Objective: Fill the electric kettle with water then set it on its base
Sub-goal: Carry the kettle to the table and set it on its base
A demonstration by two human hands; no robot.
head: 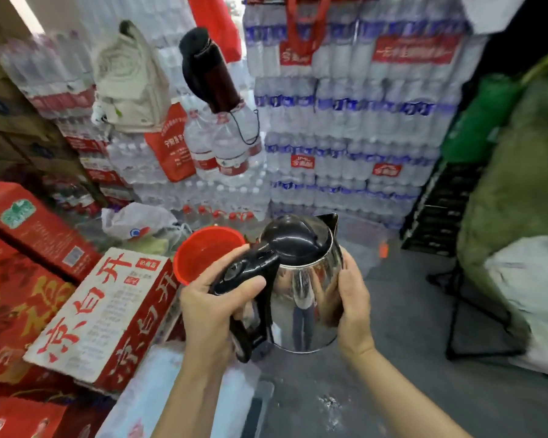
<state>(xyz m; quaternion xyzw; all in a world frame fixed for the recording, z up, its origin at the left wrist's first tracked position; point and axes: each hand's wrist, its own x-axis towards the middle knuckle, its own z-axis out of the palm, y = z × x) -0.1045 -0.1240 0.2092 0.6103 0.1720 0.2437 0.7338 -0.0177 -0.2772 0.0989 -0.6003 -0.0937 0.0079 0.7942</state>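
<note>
Holding the kettle aloft, lid down, no base in sight

Starting at nine o'clock, red cartons (29,279) and a white carton with red lettering (108,314) are stacked beside the person. Just past them a red cup (203,257) sits at about ten o'clock from the kettle. The left hand (209,308) has its grip wrapped closed around the black handle (250,279), thumb lying along the top. The steel kettle (301,286) hangs in mid-air at the centre, upright with a slight tilt, lid lowered. At three o'clock of it the right hand (351,308) is cupped flat against the body, steadying it.

The step looks like carrying, either toward water or toward the base. Next, the lid would need opening, or a level set-down.

Whether it holds water cannot be told. The base is not visible, and the floor (393,390) beneath is blurred.
</note>
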